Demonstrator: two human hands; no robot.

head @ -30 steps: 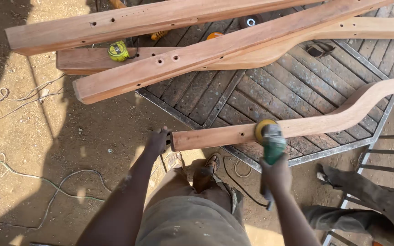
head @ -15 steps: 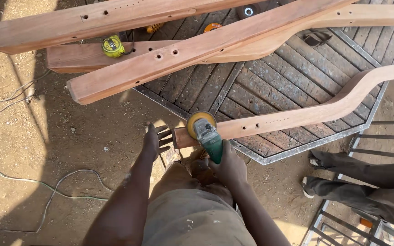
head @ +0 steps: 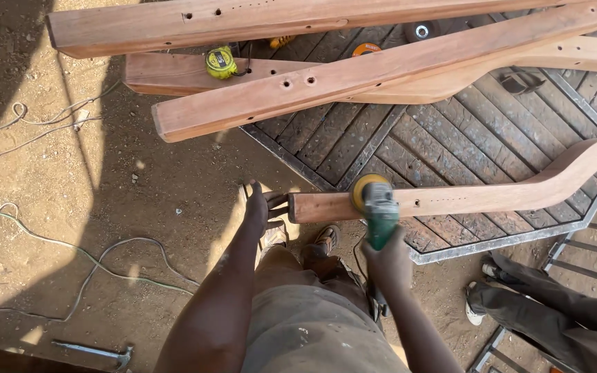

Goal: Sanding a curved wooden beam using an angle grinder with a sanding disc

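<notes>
Left grip: left hand [head: 257, 207] closed round the near cut end of the curved wooden rail [head: 464, 197], thumb side up, holding it steady.
Right grip: right hand [head: 386, 262] wrapped tight round the rear body of the green angle grinder [head: 376, 207].
Grinder: yellow-tan disc pressed against the near side of the curved wooden rail, just beside the left hand's end; dark cable [head: 359, 259] hanging below the tool.
Curved wooden rail: lying across the slatted metal panel [head: 450, 135], near end overhanging its edge, far end sweeping up to the right; row of small holes along the face.
Slatted metal panel: dark diagonal slats in a grey frame, used as worktop, flat on the dirt.
Stacked timber: three long reddish beams [head: 354, 79] crossing the far side of the panel, drilled holes showing on each.
Tape measure [head: 221, 62]: yellow, resting on the middle beam, left part.
Small items on panel: orange disc and dark round disc, partly hidden behind the beams.
Ground [head: 70, 173]: sandy dirt, loose cables [head: 84, 255] trailing at left.
Own legs: grey dusty shorts, sandalled feet [head: 323, 242] just under the rail end.
Other person: dark trousers and a shoe [head: 478, 307] at lower right, near the panel's corner.
</notes>
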